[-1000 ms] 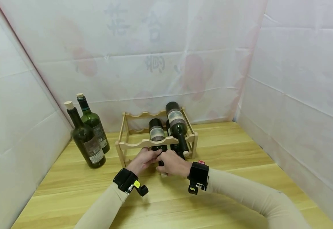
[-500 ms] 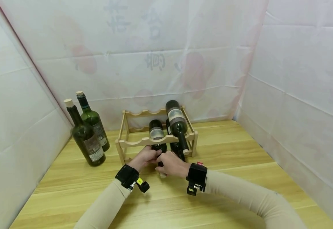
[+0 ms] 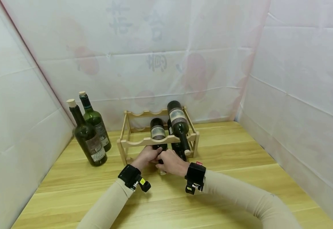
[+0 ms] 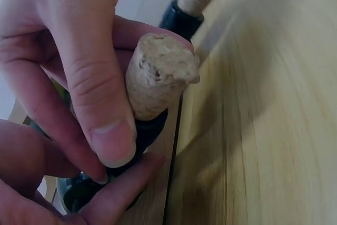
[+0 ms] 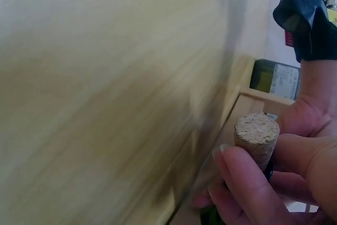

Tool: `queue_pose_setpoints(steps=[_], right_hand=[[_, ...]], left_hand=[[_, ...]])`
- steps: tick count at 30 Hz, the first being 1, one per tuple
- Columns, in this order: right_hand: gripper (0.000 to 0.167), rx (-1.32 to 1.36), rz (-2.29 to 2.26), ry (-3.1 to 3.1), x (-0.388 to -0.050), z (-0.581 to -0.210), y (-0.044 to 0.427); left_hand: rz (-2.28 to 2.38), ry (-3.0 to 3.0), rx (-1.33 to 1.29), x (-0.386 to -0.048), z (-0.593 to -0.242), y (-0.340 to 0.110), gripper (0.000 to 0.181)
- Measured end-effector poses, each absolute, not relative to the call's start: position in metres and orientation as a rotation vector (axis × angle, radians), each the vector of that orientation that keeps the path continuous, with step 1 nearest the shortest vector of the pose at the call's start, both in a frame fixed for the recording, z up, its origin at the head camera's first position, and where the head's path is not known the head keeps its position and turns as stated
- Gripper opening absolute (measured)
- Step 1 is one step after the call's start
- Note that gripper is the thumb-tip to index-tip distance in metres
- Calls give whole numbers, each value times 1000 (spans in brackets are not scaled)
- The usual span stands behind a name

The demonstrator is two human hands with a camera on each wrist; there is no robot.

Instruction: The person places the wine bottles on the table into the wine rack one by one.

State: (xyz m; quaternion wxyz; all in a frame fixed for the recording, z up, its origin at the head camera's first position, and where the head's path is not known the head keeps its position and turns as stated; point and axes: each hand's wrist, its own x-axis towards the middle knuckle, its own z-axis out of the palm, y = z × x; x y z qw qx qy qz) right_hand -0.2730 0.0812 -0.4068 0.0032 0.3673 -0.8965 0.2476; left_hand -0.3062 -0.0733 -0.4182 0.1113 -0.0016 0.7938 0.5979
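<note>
A dark wine bottle (image 3: 158, 131) lies in the lower level of a wooden wine rack (image 3: 132, 142), its neck pointing toward me. My left hand (image 3: 148, 154) grips its neck from the left, near the rack's front rail. From the other side my right hand (image 3: 172, 163) holds the same neck, thumb and fingers close around it just behind the cork (image 5: 256, 135). In the left wrist view the cork's pale end (image 4: 163, 67) faces the camera. Fingers of both hands cover most of the neck.
To the right, another bottle (image 3: 178, 149) lies low in the rack, partly hidden under a bottle (image 3: 177, 117) on the top level. Two corked bottles, a dark one (image 3: 87, 136) and a greener one (image 3: 95, 120), stand upright left of the rack. White fabric walls enclose the wooden table (image 3: 166, 203).
Both hands stay on the bottle's neck. Since half a second ago the bottle has shifted very slightly back into the rack. The head view has moved a little.
</note>
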Motion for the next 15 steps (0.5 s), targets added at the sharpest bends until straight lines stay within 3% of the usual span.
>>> queue_pose_setpoints(steps=[8,15], right_hand=[[6,1142,751,-2782,-283,-418,83],[24,1122,851,-2888,-286,-416,86]], left_hand=[[1654,2351,46,-303,-418,-79,34],[1592,2401,70,-289,-412,-94,62]])
